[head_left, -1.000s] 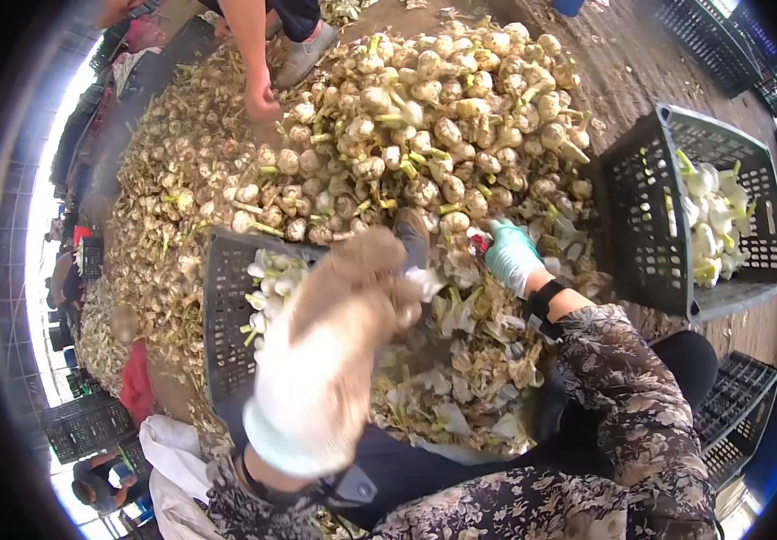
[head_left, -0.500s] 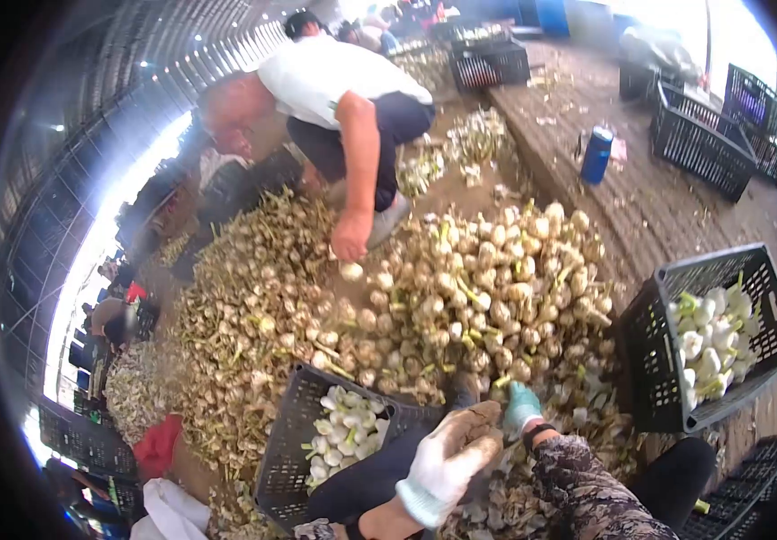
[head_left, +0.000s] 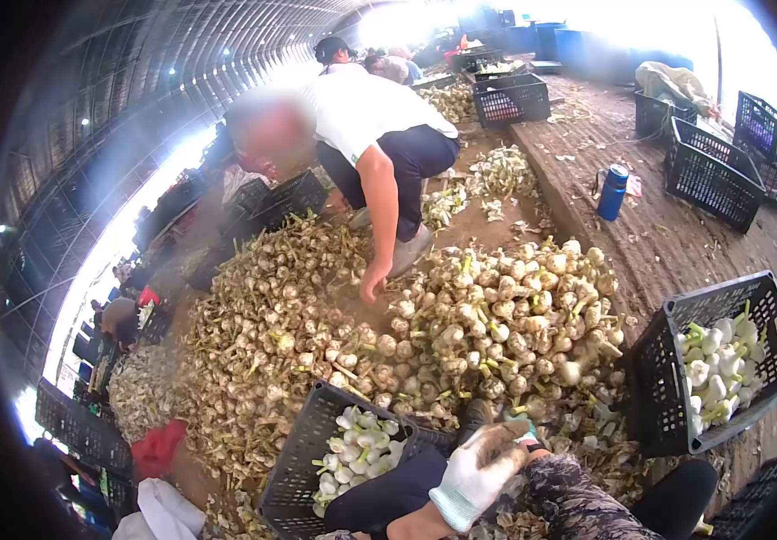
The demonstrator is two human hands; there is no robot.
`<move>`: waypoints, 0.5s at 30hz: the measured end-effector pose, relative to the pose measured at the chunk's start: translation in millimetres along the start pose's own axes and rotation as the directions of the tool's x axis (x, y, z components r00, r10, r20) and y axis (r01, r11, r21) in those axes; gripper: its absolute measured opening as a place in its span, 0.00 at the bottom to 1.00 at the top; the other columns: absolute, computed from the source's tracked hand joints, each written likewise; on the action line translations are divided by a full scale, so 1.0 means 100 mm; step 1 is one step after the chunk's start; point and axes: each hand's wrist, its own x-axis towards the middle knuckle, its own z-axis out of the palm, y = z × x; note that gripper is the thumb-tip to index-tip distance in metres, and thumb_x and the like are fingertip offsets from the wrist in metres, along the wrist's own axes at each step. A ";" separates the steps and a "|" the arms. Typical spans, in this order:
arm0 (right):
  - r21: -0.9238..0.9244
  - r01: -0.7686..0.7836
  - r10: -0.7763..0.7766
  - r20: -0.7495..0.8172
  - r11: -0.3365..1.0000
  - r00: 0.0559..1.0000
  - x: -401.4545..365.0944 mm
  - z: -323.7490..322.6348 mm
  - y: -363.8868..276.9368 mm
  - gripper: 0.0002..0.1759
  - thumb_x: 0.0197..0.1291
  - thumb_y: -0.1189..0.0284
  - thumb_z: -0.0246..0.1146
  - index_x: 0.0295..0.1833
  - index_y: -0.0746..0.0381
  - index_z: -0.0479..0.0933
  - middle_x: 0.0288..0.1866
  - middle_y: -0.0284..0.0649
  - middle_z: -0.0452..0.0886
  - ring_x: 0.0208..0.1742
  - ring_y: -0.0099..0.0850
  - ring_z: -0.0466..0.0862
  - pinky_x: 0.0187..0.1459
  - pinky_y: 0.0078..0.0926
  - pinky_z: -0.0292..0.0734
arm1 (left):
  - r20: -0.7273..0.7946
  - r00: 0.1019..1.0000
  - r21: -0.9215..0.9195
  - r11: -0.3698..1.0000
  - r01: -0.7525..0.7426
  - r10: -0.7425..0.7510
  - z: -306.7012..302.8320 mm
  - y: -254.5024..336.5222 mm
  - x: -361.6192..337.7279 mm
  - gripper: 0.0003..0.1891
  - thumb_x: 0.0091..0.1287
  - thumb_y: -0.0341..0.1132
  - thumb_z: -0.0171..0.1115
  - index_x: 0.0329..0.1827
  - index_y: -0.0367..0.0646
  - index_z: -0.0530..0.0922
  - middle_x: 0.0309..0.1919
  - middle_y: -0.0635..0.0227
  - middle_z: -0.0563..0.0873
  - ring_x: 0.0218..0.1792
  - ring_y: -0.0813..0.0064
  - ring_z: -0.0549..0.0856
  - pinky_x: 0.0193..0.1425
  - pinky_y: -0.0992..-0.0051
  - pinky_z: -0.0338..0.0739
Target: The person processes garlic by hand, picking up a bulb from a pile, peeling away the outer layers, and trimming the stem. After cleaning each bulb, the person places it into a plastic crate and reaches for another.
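Observation:
My left hand (head_left: pixel 483 472) wears a white glove with brown, dirty fingers. Its fingers are closed and reach across my right hand (head_left: pixel 527 434), which wears a teal glove and is mostly covered. What lies between the two hands is hidden. Just beyond them spreads a heap of untrimmed garlic bulbs (head_left: pixel 519 315) with stems and roots. By my left leg a black crate (head_left: pixel 294 468) holds peeled white garlic bulbs (head_left: pixel 361 450). To the right, another black crate (head_left: pixel 663 405) tilts toward me with more white garlic bulbs (head_left: pixel 721 369) inside.
A person in a white shirt (head_left: pixel 361 108) bends over the far side of the heap. On the wooden boards stand a blue flask (head_left: pixel 613 193) and several black crates (head_left: pixel 712 175). A red cloth (head_left: pixel 158 448) and a white sack (head_left: pixel 161 511) lie at the left. Garlic skins litter the floor.
My hands have come together, the left now covering most of the right. The other person's hand no longer shows a bulb. The view has tilted up slightly.

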 end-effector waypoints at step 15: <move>0.993 0.101 -0.373 -0.068 0.069 0.926 -1.66 -2.43 -0.24 0.28 0.56 0.72 0.64 0.62 0.61 0.64 0.53 0.34 0.74 0.52 0.20 0.73 0.50 0.20 0.71 | -0.164 0.985 0.021 0.999 -0.041 0.044 -0.08 -0.17 0.11 0.19 0.67 0.36 0.50 0.57 0.34 0.68 0.34 0.65 0.79 0.33 0.74 0.79 0.37 0.74 0.77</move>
